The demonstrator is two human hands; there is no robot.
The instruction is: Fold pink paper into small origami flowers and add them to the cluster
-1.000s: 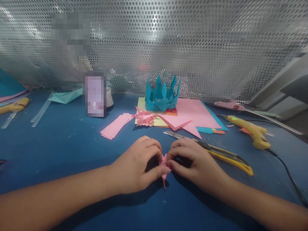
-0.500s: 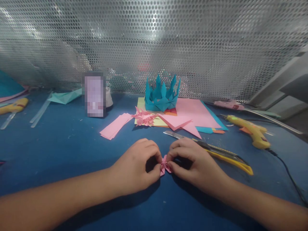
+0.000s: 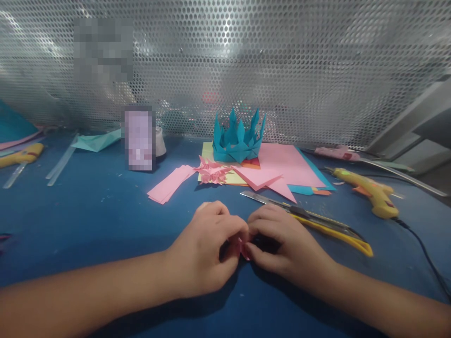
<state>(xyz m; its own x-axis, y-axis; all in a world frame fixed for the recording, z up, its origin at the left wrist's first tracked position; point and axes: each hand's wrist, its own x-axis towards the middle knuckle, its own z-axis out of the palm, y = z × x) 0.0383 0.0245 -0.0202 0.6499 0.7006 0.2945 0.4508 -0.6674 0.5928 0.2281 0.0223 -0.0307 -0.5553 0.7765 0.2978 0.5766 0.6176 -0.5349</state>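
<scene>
Between my hands is a small folded pink paper piece (image 3: 244,251), mostly hidden by fingers. My left hand (image 3: 213,246) is closed, thumb and fingers curled around its left side. My right hand (image 3: 282,237) pinches its right side between thumb and fingertips. Just beyond my right hand lies a utility knife (image 3: 334,227) with a yellow handle, its blade pointing left. Further back sit a cluster of pink folded paper pieces (image 3: 213,172) and a fanned stack of pink paper strips (image 3: 169,185).
A blue paper crown (image 3: 237,145) stands on coloured paper sheets (image 3: 289,164). A yellow glue gun (image 3: 375,192) with its cord lies right, another glue gun (image 3: 24,156) far left beside clear glue sticks (image 3: 61,162). A blurred phone (image 3: 138,140) leans upright. Perforated metal panel (image 3: 190,70) closes the back.
My left hand has shifted slightly right, its fingers curling over the pink paper and now meeting my right fingers. Less of the paper shows. My right hand stays nearly in place.
</scene>
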